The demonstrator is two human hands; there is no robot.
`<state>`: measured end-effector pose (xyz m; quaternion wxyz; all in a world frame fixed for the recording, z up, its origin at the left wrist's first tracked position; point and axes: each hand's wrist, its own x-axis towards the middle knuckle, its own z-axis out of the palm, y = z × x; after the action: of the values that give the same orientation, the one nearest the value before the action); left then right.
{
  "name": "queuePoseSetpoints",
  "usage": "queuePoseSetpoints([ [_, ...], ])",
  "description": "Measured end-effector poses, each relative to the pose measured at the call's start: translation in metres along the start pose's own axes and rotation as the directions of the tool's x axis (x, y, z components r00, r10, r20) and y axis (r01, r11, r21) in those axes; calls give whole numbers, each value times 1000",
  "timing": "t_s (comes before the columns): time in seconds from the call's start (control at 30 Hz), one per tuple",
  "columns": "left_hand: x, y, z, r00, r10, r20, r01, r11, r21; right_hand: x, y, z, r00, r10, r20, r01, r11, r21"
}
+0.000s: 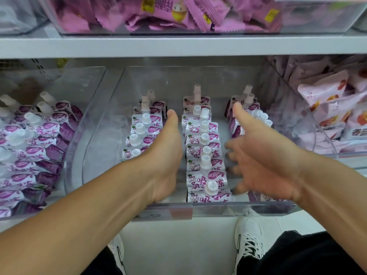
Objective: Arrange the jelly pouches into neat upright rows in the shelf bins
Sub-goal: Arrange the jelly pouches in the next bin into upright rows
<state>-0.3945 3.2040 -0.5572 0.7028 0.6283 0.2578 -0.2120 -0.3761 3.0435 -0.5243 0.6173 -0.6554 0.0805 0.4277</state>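
Note:
A clear plastic bin (198,210) on the middle shelf holds three rows of purple-and-white jelly pouches with white caps. The middle row (204,151) stands upright and runs to the bin's front. My left hand (168,153) reaches into the bin between the left row (139,133) and the middle row, palm toward the left row, and hides its nearer pouches. My right hand (258,161) hovers blurred between the middle row and the right row (244,114), fingers spread, thumb up, holding nothing. It covers the right row's front part.
A second bin (65,155) to the left is full of the same pouches, lying tilted in loose rows. Pink snack bags (333,116) fill the bin at right. Pink wrappers (178,14) sit on the shelf above. My shoes (248,241) stand on the floor below.

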Motion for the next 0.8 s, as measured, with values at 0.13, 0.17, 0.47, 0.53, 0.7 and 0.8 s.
queuePoseSetpoints([
  [0.13, 15, 14, 2, 995, 43, -90, -49, 997, -57, 27, -20, 5, 993, -91, -79, 88, 995, -42],
  [0.17, 21, 17, 5, 996, 17, -86, -23, 997, -77, 34, -22, 7, 985, -135, -107, 128, 989, -68],
  [0.47, 51, 20, 6, 997, 32, -66, -37, 996, -80, 58, -28, 0, 988, -107, -108, 94, 989, -116],
  [0.53, 56, 17, 4, 999, 13, -40, -17, 995, -97, 58, -26, 3, 991, -109, -83, 98, 987, -124],
  [0.7, 46, 22, 2, 996, 5, -87, -13, 996, -91, 60, -26, 2, 988, -123, -95, 111, 986, -122],
  [0.8, 48, 23, 3, 995, 9, -103, -15, 998, -60, 63, -28, 3, 988, -96, -125, 78, 987, -141],
])
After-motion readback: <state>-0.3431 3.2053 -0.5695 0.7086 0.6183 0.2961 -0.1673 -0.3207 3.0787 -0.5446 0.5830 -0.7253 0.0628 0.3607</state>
